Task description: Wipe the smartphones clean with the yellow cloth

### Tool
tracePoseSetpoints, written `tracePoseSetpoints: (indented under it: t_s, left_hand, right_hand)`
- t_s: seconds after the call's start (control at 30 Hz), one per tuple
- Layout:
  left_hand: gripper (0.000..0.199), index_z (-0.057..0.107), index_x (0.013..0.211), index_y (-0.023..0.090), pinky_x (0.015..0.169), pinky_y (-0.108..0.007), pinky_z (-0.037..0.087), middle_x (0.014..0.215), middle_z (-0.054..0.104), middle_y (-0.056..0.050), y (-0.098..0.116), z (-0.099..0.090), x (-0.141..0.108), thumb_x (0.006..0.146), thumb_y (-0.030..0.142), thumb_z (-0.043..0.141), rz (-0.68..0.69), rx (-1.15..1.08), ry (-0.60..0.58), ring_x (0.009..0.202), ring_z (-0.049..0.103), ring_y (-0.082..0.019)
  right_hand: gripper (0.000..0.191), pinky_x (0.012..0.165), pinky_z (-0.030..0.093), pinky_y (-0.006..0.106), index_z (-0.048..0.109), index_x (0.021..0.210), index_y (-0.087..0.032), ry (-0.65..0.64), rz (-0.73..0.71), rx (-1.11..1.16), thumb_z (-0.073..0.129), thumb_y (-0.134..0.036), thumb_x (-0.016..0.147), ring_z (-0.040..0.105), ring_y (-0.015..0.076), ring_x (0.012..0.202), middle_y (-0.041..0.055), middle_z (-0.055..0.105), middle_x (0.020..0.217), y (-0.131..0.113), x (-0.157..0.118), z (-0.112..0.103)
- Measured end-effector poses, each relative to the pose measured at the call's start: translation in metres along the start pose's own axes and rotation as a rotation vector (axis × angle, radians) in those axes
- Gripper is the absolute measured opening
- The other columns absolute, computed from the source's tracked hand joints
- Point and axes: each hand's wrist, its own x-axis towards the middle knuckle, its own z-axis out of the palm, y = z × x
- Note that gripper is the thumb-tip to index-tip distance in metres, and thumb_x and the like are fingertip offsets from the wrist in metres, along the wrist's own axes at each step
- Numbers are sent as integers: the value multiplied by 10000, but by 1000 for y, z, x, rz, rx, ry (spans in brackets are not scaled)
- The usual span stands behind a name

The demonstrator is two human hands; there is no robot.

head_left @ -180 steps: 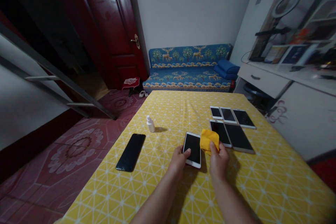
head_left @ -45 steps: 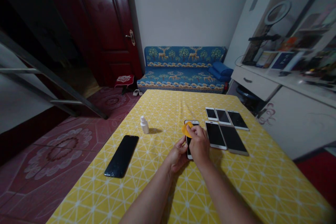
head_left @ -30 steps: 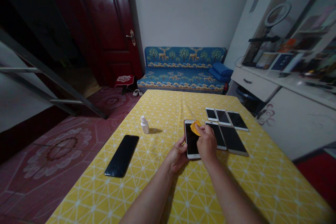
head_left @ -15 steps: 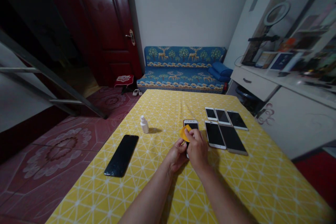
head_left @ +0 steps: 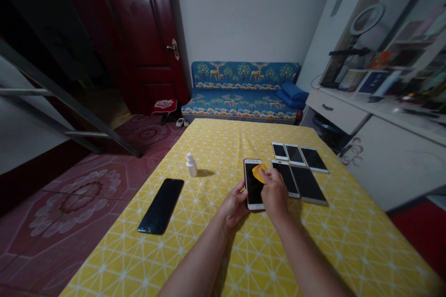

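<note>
A white-framed smartphone (head_left: 254,195) with a dark screen and a reddish edge is held at its lower left side by my left hand (head_left: 234,205). My right hand (head_left: 275,194) is closed on a small orange-yellow cloth (head_left: 258,173), which lies against the upper right part of the screen. That hand covers the phone's right edge and part of a white phone (head_left: 286,177) beside it. Left of the hands stands a small white bottle (head_left: 191,165). Farther left lies a large black phone (head_left: 162,206), screen up.
Several more phones lie in two rows at the right, among them a grey one (head_left: 309,184) and a white one (head_left: 314,158). All rest on the yellow patterned tablecloth (head_left: 195,260). Beyond the table is a blue sofa (head_left: 240,97); a white cabinet (head_left: 393,153) stands at the right.
My right hand has moved to the right with the cloth, from the phone's left side to its right, uncovering more of the screen. My left hand stays in place.
</note>
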Motion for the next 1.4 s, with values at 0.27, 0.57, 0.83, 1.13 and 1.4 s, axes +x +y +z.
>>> tracePoseSetpoints:
  t_s: [0.27, 0.57, 0.83, 1.13, 1.4]
  left_hand:
    - [667, 581, 1311, 210, 716, -310, 549, 994, 707, -68, -1, -2, 1, 699, 237, 844, 3, -19, 28, 798, 679, -189]
    - [688, 543, 1370, 232, 749, -329, 554, 1017, 709, -76, -1, -2, 0, 736, 216, 809, -11, -24, 24, 796, 680, -184]
    - [682, 543, 1378, 240, 807, -366, 553, 960, 716, -59, 0, -3, 0, 745, 177, 791, -22, -33, 40, 783, 680, -177]
    - [550, 647, 1203, 166, 688, -296, 551, 950, 705, -65, -1, -1, -1, 688, 208, 834, -2, -45, 53, 766, 672, -179]
    - [620, 570, 1323, 202, 688, -302, 568, 1006, 717, -78, 2, -1, -1, 740, 175, 780, -18, -46, 36, 775, 685, -184]
  right_hand:
    - [450, 755, 455, 311, 713, 1166, -154, -120, -23, 50, 370, -47, 894, 568, 227, 864, 103, 614, 911, -27, -14, 3]
    - [506, 794, 473, 304, 728, 1150, -197, -72, -30, 90, 363, -12, 854, 566, 216, 884, 92, 621, 932, -21, -9, 2]
    - [486, 749, 471, 332, 730, 1132, -123, -13, -15, 22, 357, -12, 842, 561, 229, 853, 111, 609, 898, -1, -8, -1]
    - [476, 747, 481, 282, 719, 1139, -269, -98, -62, 172, 379, -53, 886, 587, 194, 837, 63, 619, 882, -27, -20, 0]
    - [486, 763, 491, 312, 725, 1150, -236, -83, -19, 208, 363, -65, 876, 586, 207, 852, 82, 614, 905, -17, -24, 0]
